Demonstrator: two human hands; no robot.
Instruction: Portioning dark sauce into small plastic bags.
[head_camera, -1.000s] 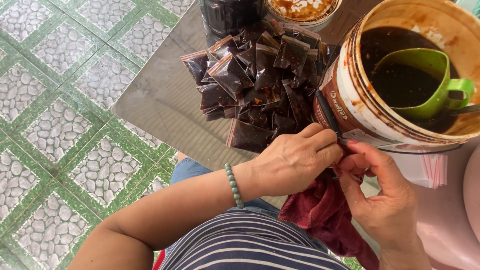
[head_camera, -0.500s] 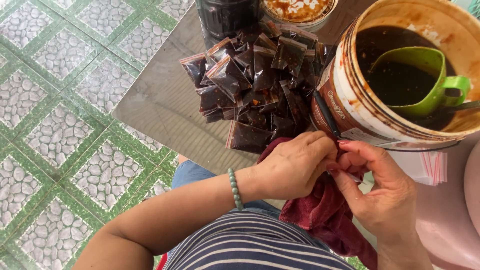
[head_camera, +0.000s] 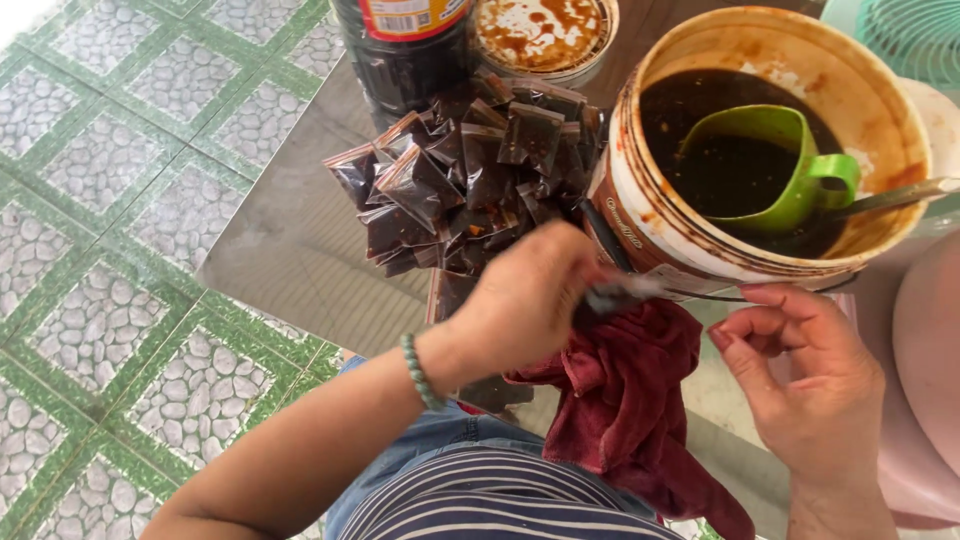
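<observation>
Since the earlier frame the hands have separated: the left hand (head_camera: 525, 300) has lifted clear of the right hand (head_camera: 810, 385), which now hangs released and empty. The left grip is clenched on a blurred sachet (head_camera: 615, 295), held above the red cloth (head_camera: 625, 395), probably to catch drips. Its long axis runs roughly level, pointing away from the grip toward the bucket (head_camera: 660, 225).

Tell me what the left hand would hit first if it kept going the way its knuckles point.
Probably the pile of small dark sauce-filled plastic packets, just past the left hand on the grey table; depth is unclear.
</observation>
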